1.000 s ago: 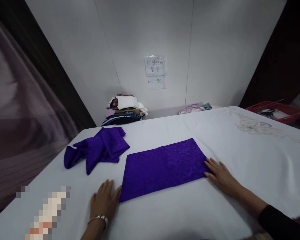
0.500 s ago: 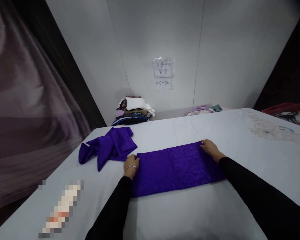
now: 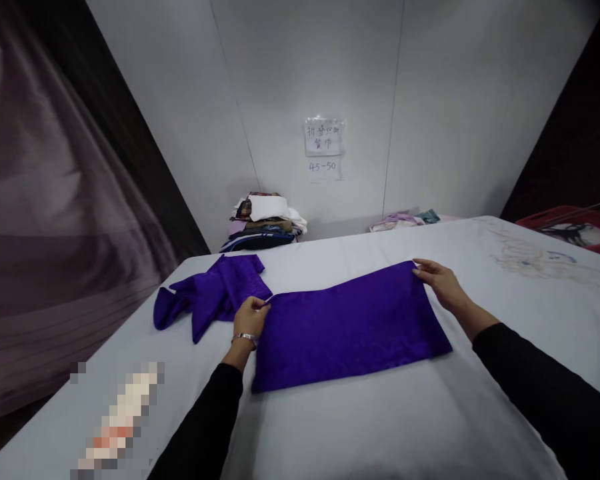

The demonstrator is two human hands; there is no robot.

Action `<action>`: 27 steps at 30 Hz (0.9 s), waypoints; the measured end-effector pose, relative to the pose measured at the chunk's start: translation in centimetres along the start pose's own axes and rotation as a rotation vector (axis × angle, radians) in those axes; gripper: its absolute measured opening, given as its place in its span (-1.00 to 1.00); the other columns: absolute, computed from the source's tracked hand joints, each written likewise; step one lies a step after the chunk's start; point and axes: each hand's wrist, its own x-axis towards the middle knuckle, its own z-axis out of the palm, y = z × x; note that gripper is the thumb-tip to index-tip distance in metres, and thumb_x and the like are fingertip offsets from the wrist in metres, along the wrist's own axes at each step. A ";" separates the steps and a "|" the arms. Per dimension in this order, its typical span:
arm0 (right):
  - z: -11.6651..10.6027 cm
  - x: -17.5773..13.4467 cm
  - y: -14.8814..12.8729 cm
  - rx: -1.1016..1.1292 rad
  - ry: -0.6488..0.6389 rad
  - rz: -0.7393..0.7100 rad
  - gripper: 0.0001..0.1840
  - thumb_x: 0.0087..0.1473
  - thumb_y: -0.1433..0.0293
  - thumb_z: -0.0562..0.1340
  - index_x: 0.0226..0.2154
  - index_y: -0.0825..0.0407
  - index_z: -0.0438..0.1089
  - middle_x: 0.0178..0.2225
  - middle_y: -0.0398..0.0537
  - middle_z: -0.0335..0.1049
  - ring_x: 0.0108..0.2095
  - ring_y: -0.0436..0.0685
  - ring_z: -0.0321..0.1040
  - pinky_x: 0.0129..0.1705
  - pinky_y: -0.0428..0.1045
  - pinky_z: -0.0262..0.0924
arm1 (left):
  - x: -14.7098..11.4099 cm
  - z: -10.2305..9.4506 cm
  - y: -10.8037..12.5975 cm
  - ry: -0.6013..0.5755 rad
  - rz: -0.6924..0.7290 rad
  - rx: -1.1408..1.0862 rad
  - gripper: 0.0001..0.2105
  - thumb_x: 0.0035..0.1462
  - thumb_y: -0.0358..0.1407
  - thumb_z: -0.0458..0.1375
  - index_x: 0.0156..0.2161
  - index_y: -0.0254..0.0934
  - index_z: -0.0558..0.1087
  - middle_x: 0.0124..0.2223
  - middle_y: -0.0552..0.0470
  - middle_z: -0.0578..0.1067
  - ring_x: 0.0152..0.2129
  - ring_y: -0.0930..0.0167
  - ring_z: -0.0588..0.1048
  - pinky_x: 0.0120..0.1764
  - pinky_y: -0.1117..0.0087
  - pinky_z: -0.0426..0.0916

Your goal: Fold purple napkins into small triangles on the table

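Observation:
A purple patterned napkin (image 3: 347,327), folded into a wide rectangle, lies in front of me with its far edge lifted off the table. My left hand (image 3: 249,319) pinches its far left corner between thumb and fingers; a silver bracelet circles that wrist. The far right corner is pinched by my right hand (image 3: 443,285). Beyond my left hand, a second purple cloth (image 3: 220,290) lies crumpled on the white-covered table (image 3: 380,420).
A pile of folded clothes (image 3: 265,223) stands at the back by the wall, with lilac and green cloth (image 3: 403,220) further right. At the far right is a red basket (image 3: 535,220). A handwritten sign (image 3: 324,147) hangs on the wall. A pixelated patch covers the lower left.
Both hands have raised the far edge of the napkin, the right corner higher. My left hand has shifted slightly left and my right hand slightly right.

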 end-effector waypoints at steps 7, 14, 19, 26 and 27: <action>-3.5 -3.4 -5.8 0.202 -0.085 -0.017 -0.50 -0.26 0.18 0.37 -0.19 -0.03 0.40 -0.37 -0.13 0.41 -0.34 0.08 0.32 -0.21 0.03 0.22 | -0.9 -3.1 0.7 0.056 0.028 -0.130 -0.82 -0.17 -0.14 0.12 -0.52 -0.21 0.31 -0.53 0.15 0.40 -0.54 0.43 0.39 -0.46 0.45 0.26; -4.6 -8.5 -9.1 0.324 -0.328 -0.045 -0.81 -0.15 0.23 0.33 -0.44 -0.05 0.41 -0.41 -0.11 0.38 -0.39 0.09 0.31 -0.32 0.02 0.24 | -3.0 -5.3 1.2 0.137 -0.002 -0.150 -0.80 -0.16 -0.11 0.11 -0.54 -0.20 0.32 -0.59 0.16 0.39 -0.58 0.43 0.38 -0.48 0.44 0.26; -3.7 -14.1 -12.3 0.318 -0.875 -0.174 -0.95 -0.08 0.35 0.30 -0.48 -0.03 0.42 -0.42 -0.10 0.37 -0.38 0.06 0.30 -0.31 -0.01 0.21 | -4.1 -6.0 -2.0 0.163 -0.076 -0.194 -0.75 -0.20 -0.06 0.12 -0.51 -0.21 0.33 -0.62 0.16 0.36 -0.66 0.46 0.32 -0.57 0.46 0.24; -0.3 -17.7 -14.7 0.173 -1.104 -0.163 -0.89 0.10 0.36 0.16 -0.30 0.00 0.37 -0.20 -0.03 0.43 -0.21 0.07 0.35 -0.20 0.01 0.21 | -7.7 -6.7 -1.4 -0.042 -0.027 -0.238 -0.56 -0.16 -0.19 0.07 -0.09 -0.23 0.35 -0.17 -0.02 0.49 -0.46 0.36 0.48 -0.31 0.29 0.39; 0.4 -17.7 -14.5 0.150 -1.081 -0.170 -0.88 0.10 0.35 0.16 -0.29 0.00 0.37 -0.22 -0.05 0.44 -0.22 0.06 0.35 -0.22 0.00 0.22 | -9.1 -7.0 0.0 -0.148 0.065 -0.242 -0.53 -0.15 -0.20 0.08 -0.04 -0.22 0.33 -0.13 -0.04 0.48 -0.34 0.31 0.48 -0.23 0.26 0.38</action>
